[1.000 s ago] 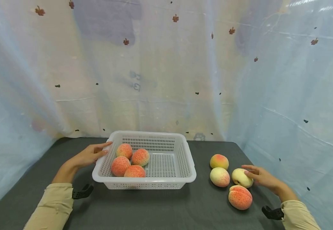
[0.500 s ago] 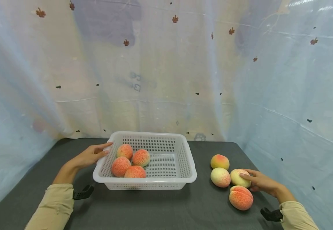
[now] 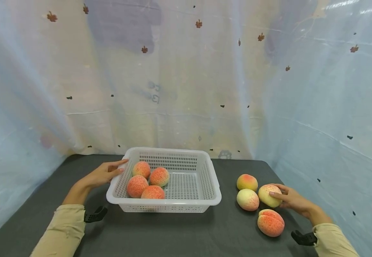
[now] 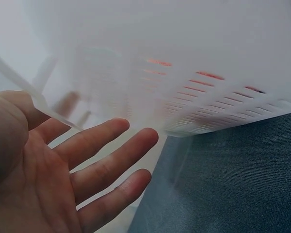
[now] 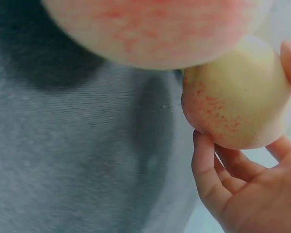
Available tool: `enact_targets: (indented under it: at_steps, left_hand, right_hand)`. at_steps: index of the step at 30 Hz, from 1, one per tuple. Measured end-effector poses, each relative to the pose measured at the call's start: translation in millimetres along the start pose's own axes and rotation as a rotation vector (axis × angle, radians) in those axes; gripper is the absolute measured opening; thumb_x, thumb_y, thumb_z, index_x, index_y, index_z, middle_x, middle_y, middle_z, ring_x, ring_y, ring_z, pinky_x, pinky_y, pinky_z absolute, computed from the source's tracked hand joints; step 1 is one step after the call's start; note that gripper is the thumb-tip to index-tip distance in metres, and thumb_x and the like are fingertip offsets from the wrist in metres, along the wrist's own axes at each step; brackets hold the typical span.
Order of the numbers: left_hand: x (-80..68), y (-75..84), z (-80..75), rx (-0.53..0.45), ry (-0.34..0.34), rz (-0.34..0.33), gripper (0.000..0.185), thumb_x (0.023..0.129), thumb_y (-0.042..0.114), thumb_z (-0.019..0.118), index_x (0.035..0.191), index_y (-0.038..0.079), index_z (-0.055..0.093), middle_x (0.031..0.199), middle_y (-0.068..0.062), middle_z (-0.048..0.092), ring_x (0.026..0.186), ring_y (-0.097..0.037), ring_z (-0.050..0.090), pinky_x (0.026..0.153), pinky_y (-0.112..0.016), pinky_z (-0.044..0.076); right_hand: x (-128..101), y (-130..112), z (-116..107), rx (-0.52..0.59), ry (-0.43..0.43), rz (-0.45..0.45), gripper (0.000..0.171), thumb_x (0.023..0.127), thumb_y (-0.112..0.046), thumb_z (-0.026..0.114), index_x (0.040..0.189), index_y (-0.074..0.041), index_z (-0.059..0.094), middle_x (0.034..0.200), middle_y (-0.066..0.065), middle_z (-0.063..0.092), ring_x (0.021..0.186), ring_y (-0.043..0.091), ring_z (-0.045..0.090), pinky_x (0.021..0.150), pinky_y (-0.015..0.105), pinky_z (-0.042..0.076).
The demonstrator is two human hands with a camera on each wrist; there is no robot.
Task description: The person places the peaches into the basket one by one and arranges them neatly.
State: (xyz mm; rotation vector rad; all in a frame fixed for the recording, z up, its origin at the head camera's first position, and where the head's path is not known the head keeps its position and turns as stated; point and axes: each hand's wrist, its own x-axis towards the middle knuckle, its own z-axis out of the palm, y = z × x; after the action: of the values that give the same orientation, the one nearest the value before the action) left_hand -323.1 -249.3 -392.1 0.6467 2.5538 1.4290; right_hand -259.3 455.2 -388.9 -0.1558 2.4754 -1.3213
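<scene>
1. Your right hand (image 3: 290, 199) grips a pale yellow peach (image 3: 269, 195) with a light red blush. Its fingers (image 5: 208, 170) curl round the underside while another fingertip comes over the top.
2. That peach sits at the right side of the desk (image 3: 173, 232), in a group of four. In the head view I cannot tell whether it rests on the desk or is slightly raised.
3. Just left of it, very close, lies a pale peach (image 3: 248, 199). Whether the two touch is not clear from the head view.
4. Behind those two is a yellow-and-red peach (image 3: 247, 182). In front, nearer to you, lies a red peach (image 3: 271, 222) with a clear crease, apart from your hand.
5. The right wrist view shows a second, larger-looking fruit just above the held peach, so close that they seem to touch.
6. Your left hand (image 3: 103, 174) lies against the left wall of the white basket (image 3: 214, 194). Its fingers (image 4: 104, 145) are straight and spread, pressing on the slotted side, and the thumb is up by the rim.
7. The basket stands on the desk in the middle, well apart from the loose fruit. Four reddish peaches (image 3: 145, 182) lie bunched in its left half.
8. A pale printed curtain (image 3: 186, 78) hangs behind and round the desk.
</scene>
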Motion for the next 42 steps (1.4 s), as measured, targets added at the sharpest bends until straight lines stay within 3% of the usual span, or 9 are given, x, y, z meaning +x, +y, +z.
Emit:
enact_targets:
  at_steps: [3, 11, 18, 27, 33, 42]
  left_hand:
    - [0.4, -0.5, 2.2, 0.002, 0.003, -0.008, 0.063, 0.107, 0.025, 0.053, 0.159, 0.002, 0.026, 0.142, -0.038, 0.05, 0.102, -0.026, 0.07, 0.075, -0.036, 0.061]
    - [-0.8, 3.7, 1.2, -0.031, -0.009, -0.048, 0.064, 0.108, 0.027, 0.051, 0.16, 0.006, 0.021, 0.135, -0.035, 0.057, 0.09, -0.019, 0.07, 0.07, -0.037, 0.061]
    - [1.0, 5.1, -1.1, -0.036, -0.025, -0.048, 0.065, 0.108, 0.028, 0.05, 0.161, 0.007, 0.02, 0.14, -0.037, 0.052, 0.092, -0.02, 0.07, 0.071, -0.038, 0.062]
    - [-0.9, 5.5, 0.0, -0.02, -0.017, -0.048, 0.065, 0.108, 0.027, 0.051, 0.161, 0.007, 0.02, 0.143, -0.038, 0.049, 0.097, -0.022, 0.07, 0.073, -0.039, 0.062]
    - [-0.1, 7.0, 1.2, -0.049, -0.02, -0.051, 0.065, 0.108, 0.027, 0.051, 0.161, 0.008, 0.02, 0.145, -0.038, 0.048, 0.097, -0.021, 0.07, 0.073, -0.037, 0.062]
    - [-2.2, 9.0, 0.6, -0.037, -0.008, -0.073, 0.064, 0.108, 0.027, 0.051, 0.161, 0.009, 0.02, 0.141, -0.036, 0.052, 0.094, -0.021, 0.07, 0.073, -0.038, 0.062]
  right_hand:
    - [-4, -9, -4, -0.024, 0.023, -0.012, 0.073, 0.107, -0.032, 0.049, 0.157, 0.01, 0.015, 0.14, 0.027, 0.05, 0.112, 0.014, 0.059, 0.091, 0.044, 0.054]
    - [-11, -40, -1, -0.077, 0.138, -0.086, 0.072, 0.105, -0.029, 0.054, 0.158, 0.004, 0.02, 0.147, 0.035, 0.043, 0.108, 0.003, 0.059, 0.095, 0.044, 0.054]
    - [-9, -75, 9, -0.152, 0.234, -0.181, 0.068, 0.105, -0.03, 0.057, 0.159, -0.002, 0.026, 0.136, 0.021, 0.057, 0.101, -0.007, 0.057, 0.083, 0.032, 0.054]
    - [3, -119, 33, -0.19, 0.203, -0.286, 0.065, 0.103, -0.03, 0.06, 0.158, -0.009, 0.033, 0.142, 0.024, 0.055, 0.111, -0.007, 0.055, 0.096, 0.04, 0.05]
    - [14, -144, 50, -0.123, 0.162, -0.345, 0.065, 0.101, -0.026, 0.063, 0.157, -0.012, 0.034, 0.139, 0.024, 0.056, 0.109, 0.001, 0.061, 0.091, 0.027, 0.052]
    - [44, -173, 75, -0.103, 0.125, -0.401, 0.062, 0.099, -0.022, 0.066, 0.154, -0.008, 0.04, 0.136, 0.022, 0.058, 0.107, 0.009, 0.063, 0.089, 0.026, 0.053]
